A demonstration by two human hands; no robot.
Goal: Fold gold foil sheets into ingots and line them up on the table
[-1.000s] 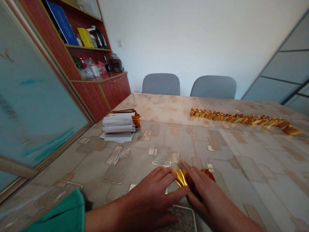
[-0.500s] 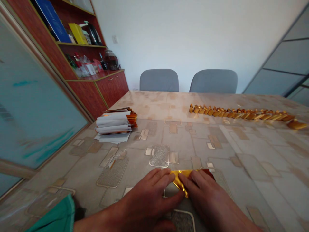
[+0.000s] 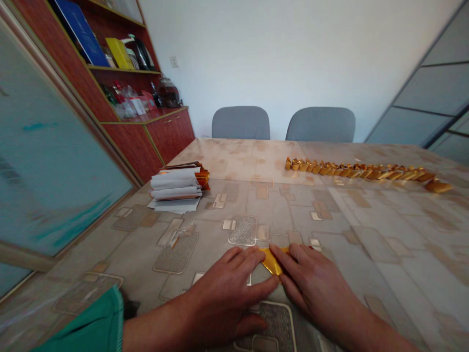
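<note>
A piece of gold foil paper (image 3: 271, 262), folded to a point at its lower edge, lies on the table between my hands. My left hand (image 3: 234, 283) holds its left end under the fingertips, with the thumb reaching to the lower point. On the right part of the paper, my right hand (image 3: 311, 274) presses down with its fingers and covers most of that side. A bit of the dark reddish far corner shows past the right fingers. Farther off to the left is a stack of folded sheets (image 3: 176, 190), white outside and gold inside.
A long row of folded gold paper pieces (image 3: 351, 170) stretches across the far right of the patterned tablecloth (image 3: 278, 205). Two grey chairs (image 3: 240, 122) stand behind the table. A red cabinet (image 3: 164, 132) with shelves is at the left, beside a glass door (image 3: 54, 146).
The lower flap of the gold paper looks flatter and smoother now. Both hands sit slightly higher in view, and the left thumb has shifted up a little. The view has tilted slightly.
</note>
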